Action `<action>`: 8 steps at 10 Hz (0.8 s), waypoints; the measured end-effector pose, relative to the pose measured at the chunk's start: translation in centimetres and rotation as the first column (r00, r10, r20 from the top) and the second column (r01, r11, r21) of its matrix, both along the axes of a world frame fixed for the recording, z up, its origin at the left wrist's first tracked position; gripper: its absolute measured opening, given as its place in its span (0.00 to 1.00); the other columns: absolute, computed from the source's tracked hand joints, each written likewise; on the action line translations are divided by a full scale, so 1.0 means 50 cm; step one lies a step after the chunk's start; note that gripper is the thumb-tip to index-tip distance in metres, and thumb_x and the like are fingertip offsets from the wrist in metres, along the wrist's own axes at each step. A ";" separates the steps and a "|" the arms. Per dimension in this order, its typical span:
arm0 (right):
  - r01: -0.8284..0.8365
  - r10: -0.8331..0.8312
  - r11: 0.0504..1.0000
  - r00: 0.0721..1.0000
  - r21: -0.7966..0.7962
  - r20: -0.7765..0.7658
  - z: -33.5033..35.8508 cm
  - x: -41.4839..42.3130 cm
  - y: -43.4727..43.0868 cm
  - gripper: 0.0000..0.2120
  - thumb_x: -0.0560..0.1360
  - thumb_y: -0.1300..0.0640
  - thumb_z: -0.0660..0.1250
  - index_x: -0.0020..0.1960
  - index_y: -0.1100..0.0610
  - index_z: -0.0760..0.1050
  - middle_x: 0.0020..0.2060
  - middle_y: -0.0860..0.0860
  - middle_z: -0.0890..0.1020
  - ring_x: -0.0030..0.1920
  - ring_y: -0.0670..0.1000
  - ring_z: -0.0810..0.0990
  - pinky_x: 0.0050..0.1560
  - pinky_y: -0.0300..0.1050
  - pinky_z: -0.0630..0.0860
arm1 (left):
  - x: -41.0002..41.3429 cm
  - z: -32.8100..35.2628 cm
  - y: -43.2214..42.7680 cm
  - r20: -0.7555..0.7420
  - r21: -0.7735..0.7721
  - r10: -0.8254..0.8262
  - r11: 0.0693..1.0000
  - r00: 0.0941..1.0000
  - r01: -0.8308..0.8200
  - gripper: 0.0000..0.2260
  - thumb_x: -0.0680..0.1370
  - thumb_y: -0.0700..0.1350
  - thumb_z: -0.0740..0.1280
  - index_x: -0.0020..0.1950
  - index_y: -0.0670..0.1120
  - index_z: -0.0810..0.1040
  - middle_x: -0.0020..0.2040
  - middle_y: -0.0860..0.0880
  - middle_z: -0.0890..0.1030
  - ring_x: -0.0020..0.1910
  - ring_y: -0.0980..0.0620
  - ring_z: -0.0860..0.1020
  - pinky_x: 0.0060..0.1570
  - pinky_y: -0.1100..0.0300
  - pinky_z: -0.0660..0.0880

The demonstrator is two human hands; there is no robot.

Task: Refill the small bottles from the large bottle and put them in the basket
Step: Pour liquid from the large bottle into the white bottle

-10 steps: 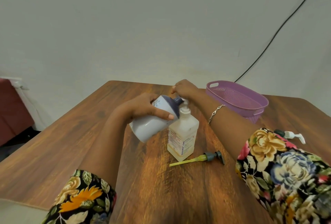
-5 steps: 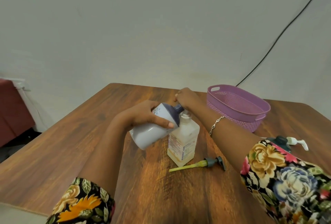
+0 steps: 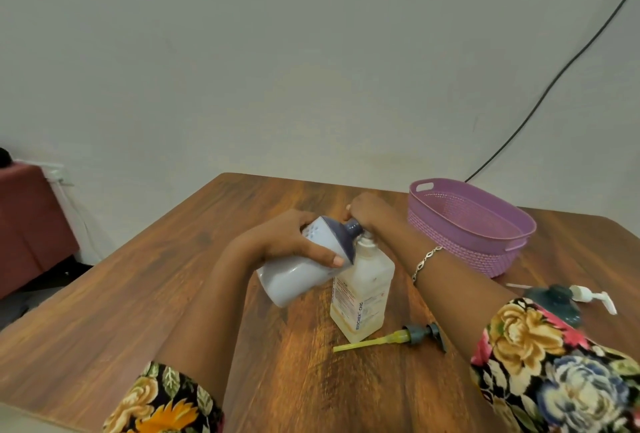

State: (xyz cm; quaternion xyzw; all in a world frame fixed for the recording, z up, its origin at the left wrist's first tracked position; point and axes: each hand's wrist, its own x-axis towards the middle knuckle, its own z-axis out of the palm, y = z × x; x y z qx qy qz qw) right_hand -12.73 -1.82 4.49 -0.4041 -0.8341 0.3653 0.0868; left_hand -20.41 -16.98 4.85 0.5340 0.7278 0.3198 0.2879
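Observation:
My left hand [image 3: 291, 242] grips the large white bottle [image 3: 298, 273] with a dark blue top, tilted so its neck points down onto the mouth of a small clear bottle [image 3: 363, 294]. That small bottle stands upright on the wooden table [image 3: 173, 294] and holds pale yellow liquid. My right hand [image 3: 369, 212] reaches behind the two necks, fingers closed at the large bottle's spout; whether it holds the spout or the small bottle's neck is hidden. The purple basket [image 3: 485, 242] sits empty at the back right.
A pump head with a yellow-green tube [image 3: 398, 337] lies in front of the small bottle. Farther right lies a dark green bottle with a white pump [image 3: 568, 299], partly behind my right sleeve. A black cable runs down the wall behind the basket.
The view has shifted, so everything sits lower in the frame. Both hands and the two bottles keep the same pose, with the large bottle still tilted onto the small one.

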 end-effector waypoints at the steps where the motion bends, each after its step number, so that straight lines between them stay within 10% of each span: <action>1: 0.013 -0.011 0.999 0.999 0.032 -0.035 0.016 -0.001 0.001 0.14 0.78 0.61 0.56 0.59 0.66 0.74 0.45 0.57 0.73 0.45 0.54 0.71 0.47 0.48 0.69 | 0.003 0.011 0.001 0.000 0.009 0.007 1.000 1.000 -0.007 0.20 0.69 0.48 0.74 0.58 0.48 0.74 0.50 0.50 0.79 0.47 0.51 0.80 0.42 0.60 0.79; 8: -0.048 0.042 0.990 0.998 0.132 0.048 0.025 -0.009 0.016 0.13 0.80 0.56 0.56 0.51 0.64 0.75 0.46 0.58 0.78 0.43 0.55 0.75 0.45 0.45 0.69 | -0.001 0.018 0.004 -0.027 0.015 0.028 1.000 0.999 -0.028 0.19 0.67 0.49 0.75 0.55 0.50 0.74 0.48 0.50 0.80 0.46 0.51 0.80 0.42 0.59 0.79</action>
